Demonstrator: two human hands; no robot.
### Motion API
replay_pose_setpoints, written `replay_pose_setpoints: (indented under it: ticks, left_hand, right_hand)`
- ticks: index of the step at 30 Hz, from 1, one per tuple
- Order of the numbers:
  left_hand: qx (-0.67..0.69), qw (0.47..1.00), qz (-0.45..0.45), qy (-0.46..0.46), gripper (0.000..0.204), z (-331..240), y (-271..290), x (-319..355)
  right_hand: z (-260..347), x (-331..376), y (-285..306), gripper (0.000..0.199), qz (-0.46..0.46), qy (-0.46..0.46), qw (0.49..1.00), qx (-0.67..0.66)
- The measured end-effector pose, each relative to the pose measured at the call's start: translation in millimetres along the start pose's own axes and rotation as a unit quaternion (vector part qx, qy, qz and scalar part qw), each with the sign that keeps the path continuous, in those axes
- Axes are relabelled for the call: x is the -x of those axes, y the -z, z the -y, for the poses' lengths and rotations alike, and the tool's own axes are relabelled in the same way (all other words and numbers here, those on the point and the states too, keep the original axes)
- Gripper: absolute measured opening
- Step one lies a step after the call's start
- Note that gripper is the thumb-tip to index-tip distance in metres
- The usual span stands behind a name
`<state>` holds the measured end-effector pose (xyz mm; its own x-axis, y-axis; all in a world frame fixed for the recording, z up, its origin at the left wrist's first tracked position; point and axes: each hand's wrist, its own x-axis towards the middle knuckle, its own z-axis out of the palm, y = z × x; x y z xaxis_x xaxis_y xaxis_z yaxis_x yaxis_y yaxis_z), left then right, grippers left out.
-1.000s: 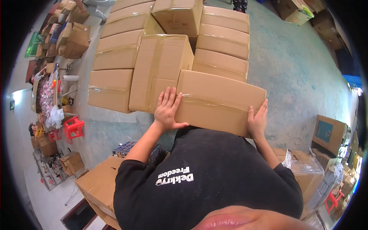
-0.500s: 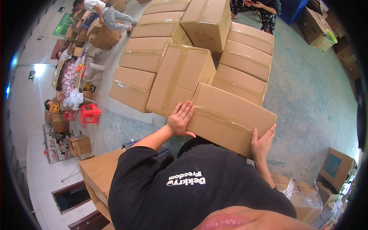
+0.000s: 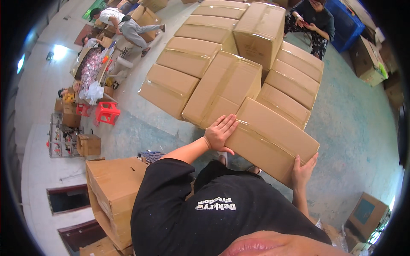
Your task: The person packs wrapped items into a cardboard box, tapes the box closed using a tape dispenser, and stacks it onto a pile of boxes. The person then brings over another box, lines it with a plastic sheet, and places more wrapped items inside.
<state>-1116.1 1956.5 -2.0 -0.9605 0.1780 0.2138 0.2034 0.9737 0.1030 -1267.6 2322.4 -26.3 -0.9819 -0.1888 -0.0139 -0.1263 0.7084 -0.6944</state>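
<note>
A taped cardboard box point(image 3: 271, 138) lies crosswise at the near end of a group of like boxes, held between my hands. My left hand point(image 3: 221, 133) presses against its left end, fingers straight and together, thumb apart. At the right end, my right hand point(image 3: 303, 170) grips the corner with its fingers up along the side. The held box touches or nearly touches a taller taped box point(image 3: 226, 87) at its left. Whether it rests on anything is hidden from view. Beyond stands another tall box point(image 3: 258, 32), with rows of lower boxes point(image 3: 297, 79) beside it.
A large open carton point(image 3: 115, 181) stands by my left elbow. Red stools point(image 3: 107, 112) and a heaped table point(image 3: 90, 70) are at the left. One person bends at the far left; another sits behind the boxes near a blue bin point(image 3: 344, 25). More cartons point(image 3: 367, 215) stand at right.
The whole view has shifted, so the boxes appear farther right. My hands keep their places on the box. The person at far left has changed stance, and my feet now show below.
</note>
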Motion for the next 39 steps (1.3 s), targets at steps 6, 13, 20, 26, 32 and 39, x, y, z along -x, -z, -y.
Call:
replay_pose_setpoints:
  ticks: [6,13,20,26,32,39]
  left_hand:
    - [0.059,0.997,-0.031,0.035,0.106,0,3,8]
    - [0.096,0.954,-0.279,0.049,0.034,72,166,71]
    - [-0.128,0.894,-0.427,-0.056,0.035,107,405,231]
    - [-0.15,0.888,-0.434,0.023,0.039,154,432,357]
    - [-0.255,0.844,-0.437,0.181,0.039,170,436,457]
    - [-0.355,0.801,-0.404,0.264,0.039,246,461,507]
  right_hand:
    - [13,-17,-6,0.087,-0.008,-0.038,0.996,0.083]
    - [-25,-38,-13,0.099,-0.082,-0.154,0.958,0.227]
    - [198,-24,-114,0.086,-0.172,0.156,0.966,0.11]
    - [372,-5,-215,0.087,-0.039,0.29,0.951,0.101]
    - [456,-7,-288,0.081,-0.009,0.384,0.92,0.074]
    - [582,-2,-415,0.074,0.088,0.359,0.928,0.043]
